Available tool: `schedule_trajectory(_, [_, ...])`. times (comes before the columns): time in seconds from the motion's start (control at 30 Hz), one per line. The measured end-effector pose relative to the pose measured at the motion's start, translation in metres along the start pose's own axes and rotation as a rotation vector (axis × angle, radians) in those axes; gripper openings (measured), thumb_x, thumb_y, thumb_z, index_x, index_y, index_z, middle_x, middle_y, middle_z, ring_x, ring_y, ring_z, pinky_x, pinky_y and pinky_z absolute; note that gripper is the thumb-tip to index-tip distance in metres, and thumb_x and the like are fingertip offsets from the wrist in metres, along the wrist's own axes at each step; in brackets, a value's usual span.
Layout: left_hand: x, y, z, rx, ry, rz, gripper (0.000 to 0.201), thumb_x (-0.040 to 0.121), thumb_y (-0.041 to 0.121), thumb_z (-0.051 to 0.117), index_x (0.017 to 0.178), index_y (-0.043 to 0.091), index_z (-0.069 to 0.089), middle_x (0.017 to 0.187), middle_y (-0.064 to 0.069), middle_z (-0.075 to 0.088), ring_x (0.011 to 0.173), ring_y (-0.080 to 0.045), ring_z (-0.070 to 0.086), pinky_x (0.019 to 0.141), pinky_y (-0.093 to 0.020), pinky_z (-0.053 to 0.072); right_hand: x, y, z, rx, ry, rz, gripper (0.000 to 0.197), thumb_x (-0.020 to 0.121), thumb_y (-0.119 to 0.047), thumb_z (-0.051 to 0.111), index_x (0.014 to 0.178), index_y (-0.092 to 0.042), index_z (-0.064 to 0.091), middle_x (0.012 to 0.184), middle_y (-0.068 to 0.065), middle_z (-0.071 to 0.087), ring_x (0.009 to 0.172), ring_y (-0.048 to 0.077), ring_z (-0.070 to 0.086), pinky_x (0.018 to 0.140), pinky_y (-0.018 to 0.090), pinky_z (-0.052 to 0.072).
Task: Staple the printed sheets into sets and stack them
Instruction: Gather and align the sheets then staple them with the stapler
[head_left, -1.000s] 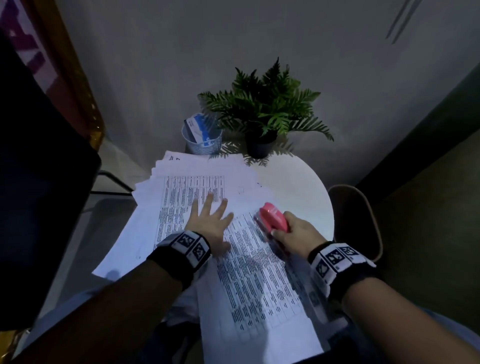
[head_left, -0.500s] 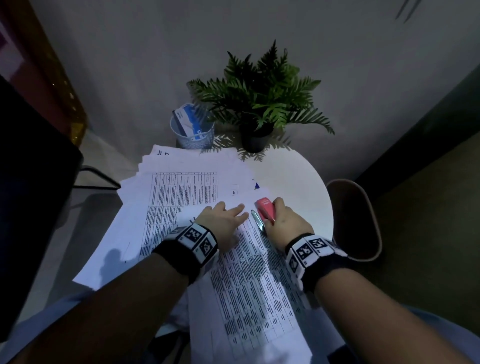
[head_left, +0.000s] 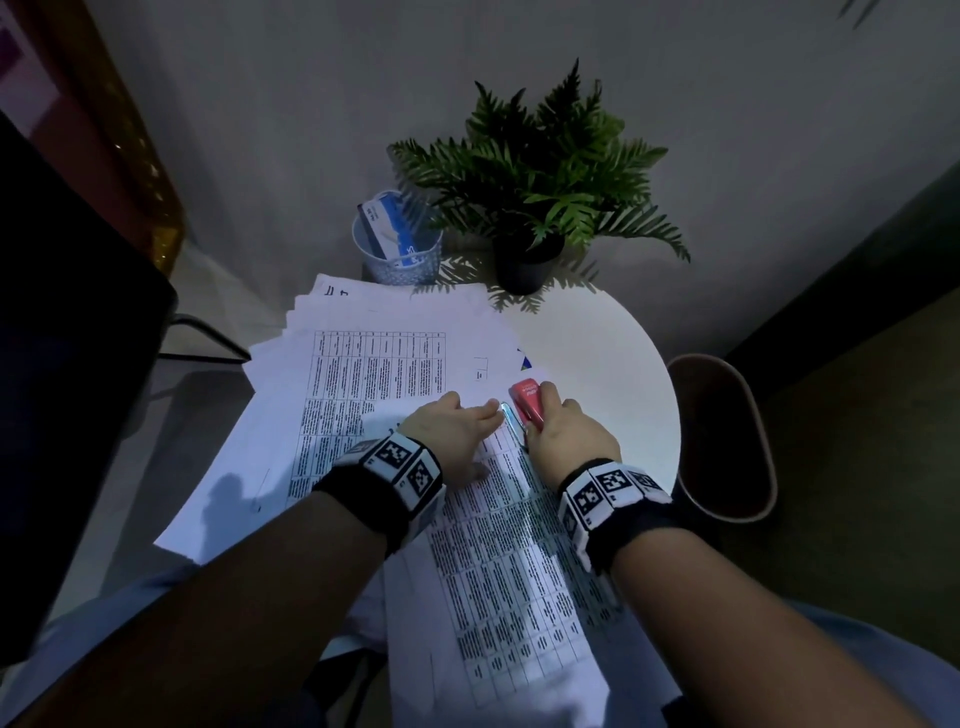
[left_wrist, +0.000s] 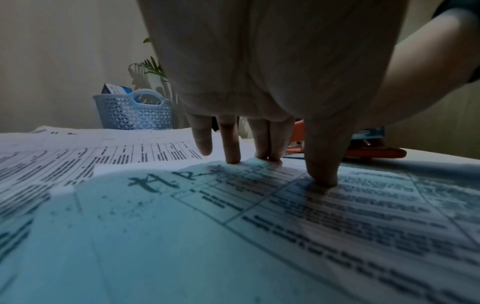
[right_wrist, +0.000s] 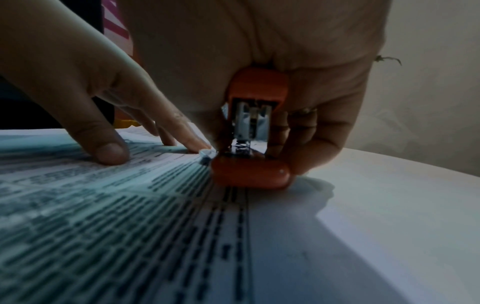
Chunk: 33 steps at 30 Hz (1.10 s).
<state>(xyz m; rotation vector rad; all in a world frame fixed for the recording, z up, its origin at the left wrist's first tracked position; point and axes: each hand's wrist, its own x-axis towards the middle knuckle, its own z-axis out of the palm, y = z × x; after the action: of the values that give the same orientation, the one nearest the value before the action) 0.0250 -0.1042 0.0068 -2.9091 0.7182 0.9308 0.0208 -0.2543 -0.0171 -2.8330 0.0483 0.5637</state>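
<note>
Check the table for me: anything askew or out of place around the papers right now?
Yes. The loose printed sheets are fanned unevenly, corners unaligned, and overhang the round table's left edge. The top set lies at an angle across them. The left hand presses it flat while the right hand holds the stapler at its corner.

red stapler; white sheets with black tables; pale blue lattice basket; green fern

dim overall | bluish cast on paper | shadows fall toward viewer | wrist views soft, edges bowed
</note>
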Motion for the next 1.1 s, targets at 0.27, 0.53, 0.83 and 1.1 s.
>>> schedule_trajectory(0.27, [-0.002, 0.003, 0.003, 0.0, 0.001, -0.018, 0.073, 0.094, 0.045, 0.049, 0.151, 0.027, 0.008, 0.158, 0.015, 0.006, 0.121, -0.021, 0.035, 0.099, -0.03, 0.035, 0.005, 0.001, -0.003, 0.048, -0.001, -0.019, 0.038, 0.098, -0.035, 0.038, 0.129, -0.014, 0.031, 0.104, 0.015, 0.06, 0.09, 0.032, 0.06, 0.065, 0.031, 0.037])
schedule_trajectory(0.53, [0.0, 0.005, 0.002, 0.045, 0.004, -0.041, 0.074, 0.092, 0.044, 0.052, 0.151, 0.027, 0.01, 0.158, 0.012, 0.009, 0.125, -0.023, 0.035, 0.106, -0.036, 0.032, 0.004, 0.003, -0.008, 0.111, -0.012, -0.038, 0.034, 0.096, -0.032, 0.041, 0.123, -0.013, 0.035, 0.093, 0.014, 0.064, 0.08, 0.032, 0.058, 0.063, 0.032, 0.038])
schedule_trajectory(0.83, [0.001, 0.003, 0.004, 0.067, -0.005, -0.054, 0.076, 0.091, 0.047, 0.052, 0.151, 0.029, 0.008, 0.158, 0.014, 0.007, 0.131, -0.022, 0.03, 0.111, -0.041, 0.027, 0.005, 0.003, -0.014, 0.124, -0.035, -0.041, 0.035, 0.096, -0.032, 0.043, 0.124, -0.012, 0.036, 0.094, 0.015, 0.064, 0.081, 0.032, 0.059, 0.067, 0.033, 0.042])
schedule_trajectory(1.1, [0.003, 0.003, 0.005, 0.08, -0.017, -0.057, 0.076, 0.092, 0.049, 0.05, 0.151, 0.029, 0.007, 0.158, 0.014, 0.005, 0.135, -0.023, 0.027, 0.112, -0.045, 0.024, 0.005, 0.004, -0.016, 0.133, -0.054, -0.034, 0.036, 0.096, -0.032, 0.043, 0.125, -0.012, 0.035, 0.097, 0.016, 0.064, 0.082, 0.032, 0.059, 0.066, 0.031, 0.041])
